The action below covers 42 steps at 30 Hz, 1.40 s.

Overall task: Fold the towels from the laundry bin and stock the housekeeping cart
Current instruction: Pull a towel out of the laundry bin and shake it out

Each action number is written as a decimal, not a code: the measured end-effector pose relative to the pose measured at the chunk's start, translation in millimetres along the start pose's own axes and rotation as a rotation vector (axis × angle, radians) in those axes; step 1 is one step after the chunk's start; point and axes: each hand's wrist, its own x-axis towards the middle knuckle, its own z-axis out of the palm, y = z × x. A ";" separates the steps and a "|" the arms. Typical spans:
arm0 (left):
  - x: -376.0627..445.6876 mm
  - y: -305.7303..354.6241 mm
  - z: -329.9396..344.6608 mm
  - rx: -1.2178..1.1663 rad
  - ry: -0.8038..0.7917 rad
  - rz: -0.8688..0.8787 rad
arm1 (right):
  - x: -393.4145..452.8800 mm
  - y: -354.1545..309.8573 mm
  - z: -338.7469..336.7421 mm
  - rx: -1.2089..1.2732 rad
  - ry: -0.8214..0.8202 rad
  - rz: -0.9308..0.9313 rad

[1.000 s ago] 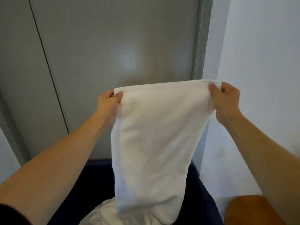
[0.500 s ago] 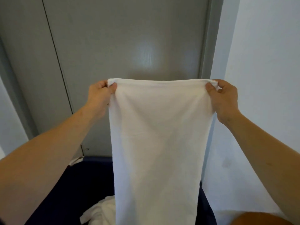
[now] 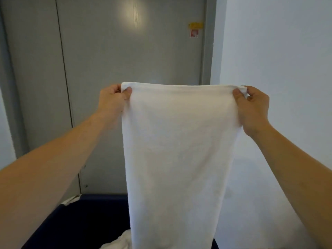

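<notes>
White towel (image 3: 179, 150) held up flat w/ both arms out, hanging over dark-blue laundry bin (image 3: 86, 212). L hand (image 3: 112, 101) pinching top-left corner, thumb in front; R hand (image 3: 253, 108) pinching top-right corner, same grip. More white linen (image 3: 118, 242) in bin, below towel. Grey door (image 3: 116, 60) behind towel; small yellow/red sticker (image 3: 195, 29) up high on it.

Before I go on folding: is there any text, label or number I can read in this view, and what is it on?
Nothing here can be read.
Yellow sticker high on the grey door: too blurred to read.
Small red and white sticker just below it on the same door: too blurred to read.
White towel held up by the hands: no print or tag visible.
</notes>
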 end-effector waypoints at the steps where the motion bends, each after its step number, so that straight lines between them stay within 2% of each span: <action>1: -6.1 13.6 1.2 -0.011 -0.016 0.023 | -0.3 -14.6 -11.5 -0.006 0.024 -0.011; 10: -77.9 95.4 31.0 -0.196 -0.164 0.030 | -22.8 -117.7 -145.5 -0.129 0.189 -0.132; 18: -150.5 135.8 114.5 -0.302 -0.286 -0.024 | -49.4 -164.1 -280.1 -0.282 0.290 -0.088; 25: -228.5 142.5 200.3 -0.335 -0.339 -0.158 | -74.6 -139.8 -385.5 -0.327 0.282 0.055; 32: -291.0 127.0 269.0 -0.308 -0.268 -0.361 | -79.7 -80.4 -470.0 -0.284 0.181 0.200; 37: -320.4 116.7 302.5 -0.270 -0.221 -0.418 | -69.6 -47.6 -505.0 -0.254 0.127 0.244; 42: -309.3 112.3 340.1 -0.226 -0.205 -0.389 | -30.4 -16.2 -514.8 -0.231 0.094 0.235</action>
